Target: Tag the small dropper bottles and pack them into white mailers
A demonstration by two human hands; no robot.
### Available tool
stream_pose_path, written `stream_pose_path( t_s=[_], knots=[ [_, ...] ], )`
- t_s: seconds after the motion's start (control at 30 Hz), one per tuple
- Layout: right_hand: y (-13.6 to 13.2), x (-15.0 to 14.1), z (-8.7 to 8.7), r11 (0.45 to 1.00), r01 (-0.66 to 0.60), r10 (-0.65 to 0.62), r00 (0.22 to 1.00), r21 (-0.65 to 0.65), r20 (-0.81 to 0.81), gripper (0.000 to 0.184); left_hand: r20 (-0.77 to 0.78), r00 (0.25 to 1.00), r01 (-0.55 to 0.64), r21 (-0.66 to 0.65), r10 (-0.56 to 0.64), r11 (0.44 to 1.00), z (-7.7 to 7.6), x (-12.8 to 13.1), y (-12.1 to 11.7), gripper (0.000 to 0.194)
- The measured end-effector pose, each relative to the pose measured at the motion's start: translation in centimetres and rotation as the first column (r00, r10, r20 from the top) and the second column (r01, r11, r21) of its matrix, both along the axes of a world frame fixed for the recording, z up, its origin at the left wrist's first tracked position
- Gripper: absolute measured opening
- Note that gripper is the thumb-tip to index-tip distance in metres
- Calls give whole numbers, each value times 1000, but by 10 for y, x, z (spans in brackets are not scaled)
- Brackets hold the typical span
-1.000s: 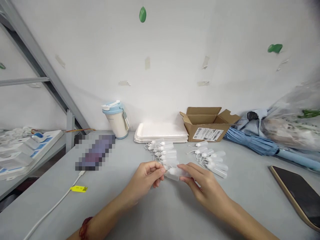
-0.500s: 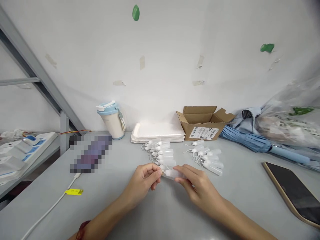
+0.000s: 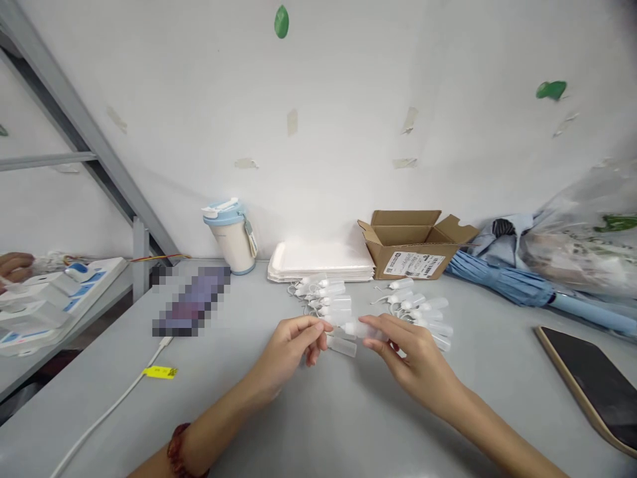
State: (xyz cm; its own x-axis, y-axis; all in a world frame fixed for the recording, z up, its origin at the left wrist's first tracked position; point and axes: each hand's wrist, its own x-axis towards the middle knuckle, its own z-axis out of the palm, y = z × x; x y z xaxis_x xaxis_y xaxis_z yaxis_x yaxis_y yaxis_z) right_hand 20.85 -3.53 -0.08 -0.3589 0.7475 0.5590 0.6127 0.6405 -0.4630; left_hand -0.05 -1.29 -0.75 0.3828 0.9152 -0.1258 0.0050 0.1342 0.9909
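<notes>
My right hand (image 3: 408, 345) grips a small translucent dropper bottle (image 3: 365, 330) on its side, nozzle pointing left. Close to that nozzle, the thumb and forefinger of my left hand (image 3: 296, 345) are pinched together; what sits between them is too small to make out. Under and just behind the hands lies a group of similar bottles (image 3: 334, 300) with thin white strings or tethers at their nozzle ends. One loose bottle (image 3: 342, 346) rests beside my left fingertips. A second group of bottles (image 3: 432, 315) lies behind my right hand.
White padded envelopes (image 3: 323, 259) and an open cardboard box (image 3: 415, 255) stand against the wall. A cup (image 3: 233, 245) and blurred-out device (image 3: 192, 302) are left; an umbrella (image 3: 497, 275) and phone (image 3: 592, 385) are right. Another person's hand (image 3: 14, 267) shows beyond a power strip (image 3: 74, 299).
My hands have risen slightly with the bottle, which moved right and up. A loose bottle now shows beneath it. The view shifted a little, and another person's hand appears at the left edge.
</notes>
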Motion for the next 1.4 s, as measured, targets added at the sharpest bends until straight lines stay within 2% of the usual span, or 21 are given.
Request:
stream_pose_path(
  t_s=[0.27,0.5,0.67,0.77,0.87,0.93,1.0,1.17,1.4],
  knots=[
    [-3,-6,-4,998,-51,52,998,-23,27,20,-85,995,59,28,-56,998,5,-2,-2,24],
    [-7,-9,-12,998,-59,60,997,-37,39,21,-91,992,87,27,-84,996,-1,-2,-3,24],
    [11,7,-12,997,-75,78,985,-24,154,21,-80,995,63,44,-59,997,-3,1,3,23],
    [34,33,-15,996,72,-80,974,47,211,19,-79,996,-41,80,48,996,-5,-2,12,24],
    [57,67,-21,962,251,-268,945,109,187,20,-83,977,-190,100,198,977,-9,-8,21,27],
    [69,85,-26,939,325,-342,916,114,211,20,-76,959,-264,100,272,959,-12,-10,24,29],
    [77,97,-31,936,336,-352,909,105,224,21,-66,953,-288,96,295,953,-13,-9,26,31],
    [82,102,-37,953,298,-302,915,58,268,26,-60,973,-218,89,224,972,-14,-3,24,50],
    [82,97,-45,957,288,-270,911,-14,312,27,-93,958,-254,159,271,954,-16,-9,25,41]
  ],
)
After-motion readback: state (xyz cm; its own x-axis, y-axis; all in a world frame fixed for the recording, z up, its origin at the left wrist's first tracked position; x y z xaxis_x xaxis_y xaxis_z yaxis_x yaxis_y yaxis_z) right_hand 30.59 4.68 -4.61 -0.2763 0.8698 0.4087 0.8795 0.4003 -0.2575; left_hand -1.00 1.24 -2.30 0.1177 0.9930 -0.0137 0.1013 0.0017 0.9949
